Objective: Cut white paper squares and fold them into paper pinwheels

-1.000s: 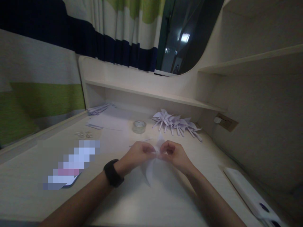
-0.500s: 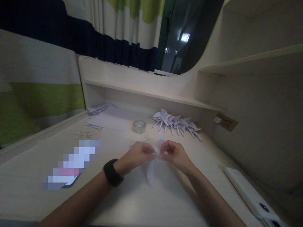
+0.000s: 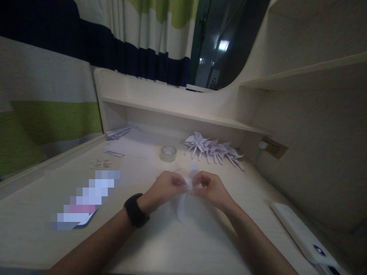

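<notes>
Between my two hands, above the desk, is a white paper pinwheel (image 3: 181, 209), its blades blurred and partly hidden by my fingers. My left hand (image 3: 168, 187), with a black watch (image 3: 137, 210) on the wrist, pinches it near the centre from the left. From the right, my right hand (image 3: 210, 187) pinches the same central part, thumb and forefinger close together. Just behind my left hand lies a thin paper piece (image 3: 177, 169). A roll of clear tape (image 3: 168, 153) sits farther back.
Several finished paper pinwheels (image 3: 212, 147) lie at the back right. White paper sheets (image 3: 132, 144), rolled paper sticks (image 3: 119, 133) and small scraps (image 3: 101, 164) are on the left, by a phone (image 3: 88, 198) with a blurred screen. A white device (image 3: 298, 233) lies at the right edge.
The pinwheel's lower blade has shifted slightly up and left. Both hands keep their pinch at nearly the same place.
</notes>
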Tool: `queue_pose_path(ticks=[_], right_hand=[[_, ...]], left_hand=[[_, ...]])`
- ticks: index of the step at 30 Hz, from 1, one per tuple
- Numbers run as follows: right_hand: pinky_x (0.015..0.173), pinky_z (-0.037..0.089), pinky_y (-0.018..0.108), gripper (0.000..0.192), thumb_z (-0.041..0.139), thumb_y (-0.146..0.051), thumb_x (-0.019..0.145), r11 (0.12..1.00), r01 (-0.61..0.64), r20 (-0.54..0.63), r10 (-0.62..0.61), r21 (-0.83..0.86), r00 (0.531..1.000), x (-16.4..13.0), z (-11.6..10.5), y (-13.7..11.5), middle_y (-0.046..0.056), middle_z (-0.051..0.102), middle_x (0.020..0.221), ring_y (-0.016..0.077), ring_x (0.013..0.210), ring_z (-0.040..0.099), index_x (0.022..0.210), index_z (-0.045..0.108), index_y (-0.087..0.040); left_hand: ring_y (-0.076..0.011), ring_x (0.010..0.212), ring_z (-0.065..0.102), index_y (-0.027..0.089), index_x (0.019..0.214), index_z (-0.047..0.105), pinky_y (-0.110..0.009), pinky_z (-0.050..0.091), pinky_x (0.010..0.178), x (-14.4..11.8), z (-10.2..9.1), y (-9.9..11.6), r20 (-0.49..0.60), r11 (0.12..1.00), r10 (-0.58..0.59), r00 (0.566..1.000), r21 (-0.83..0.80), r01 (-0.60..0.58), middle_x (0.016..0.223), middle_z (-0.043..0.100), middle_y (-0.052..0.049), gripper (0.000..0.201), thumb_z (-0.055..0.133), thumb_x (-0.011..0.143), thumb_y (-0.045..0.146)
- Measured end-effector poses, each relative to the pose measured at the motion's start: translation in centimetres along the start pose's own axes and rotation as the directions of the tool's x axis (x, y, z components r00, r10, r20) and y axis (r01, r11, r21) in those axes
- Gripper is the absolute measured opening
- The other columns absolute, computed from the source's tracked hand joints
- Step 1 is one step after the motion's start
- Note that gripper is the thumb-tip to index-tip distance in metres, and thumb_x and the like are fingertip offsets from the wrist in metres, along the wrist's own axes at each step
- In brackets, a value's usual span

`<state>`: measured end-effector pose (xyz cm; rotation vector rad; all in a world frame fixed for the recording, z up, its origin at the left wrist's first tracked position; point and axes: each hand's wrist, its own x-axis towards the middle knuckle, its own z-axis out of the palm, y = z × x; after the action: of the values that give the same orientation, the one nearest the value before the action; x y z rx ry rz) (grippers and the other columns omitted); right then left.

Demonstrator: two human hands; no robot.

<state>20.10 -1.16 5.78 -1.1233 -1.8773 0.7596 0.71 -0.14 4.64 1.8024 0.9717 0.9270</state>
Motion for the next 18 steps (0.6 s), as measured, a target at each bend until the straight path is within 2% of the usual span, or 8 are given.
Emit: queue_pose_path(ticks=[6, 13, 18], right_hand=[[0.052, 0.03, 0.024, 0.025, 0.08, -0.031, 0.058, 1.0, -0.008, -0.011, 0.008, 0.022, 1.0, -0.03, -0.08, 0.24, -0.002, 0.058, 0.063, 0.0103, 0.055, 0.041, 0.069, 0.062, -0.018], [0.053, 0.032, 0.024, 0.026, 0.08, -0.033, 0.058, 1.0, -0.009, -0.04, 0.01, 0.016, 0.999, -0.04, -0.17, 0.18, -0.002, 0.056, 0.062, 0.0117, 0.056, 0.044, 0.069, 0.062, -0.019], [0.057, 0.037, 0.025, 0.029, 0.081, -0.035, 0.057, 0.995, 0.01, -0.039, -0.006, 0.101, 0.999, 0.19, -0.05, 0.39, 0.0, 0.06, 0.068, 0.013, 0.061, 0.051, 0.072, 0.061, -0.018]], left_hand=[[-0.0144, 0.059, 0.056, 0.011, 0.07, 0.069, -0.024, 0.039, 0.054, -0.1, 0.08, 0.37, 0.024, 0.998, 0.02, 1.0, -0.055, -0.019, 0.063, 0.065, -0.004, 0.021, 0.069, 0.067, 0.032], [-0.0131, 0.058, 0.055, 0.012, 0.073, 0.069, -0.023, 0.038, 0.054, -0.15, 0.01, 0.41, 0.025, 0.999, 0.032, 0.999, -0.023, -0.032, 0.064, 0.064, -0.002, 0.023, 0.068, 0.07, 0.035], [-0.017, 0.066, 0.06, 0.013, 0.076, 0.067, -0.025, 0.042, 0.058, -0.25, 0.26, 0.64, -0.064, 0.999, 0.029, 0.998, 0.038, -0.027, 0.073, 0.068, -0.005, 0.028, 0.071, 0.068, 0.04]])
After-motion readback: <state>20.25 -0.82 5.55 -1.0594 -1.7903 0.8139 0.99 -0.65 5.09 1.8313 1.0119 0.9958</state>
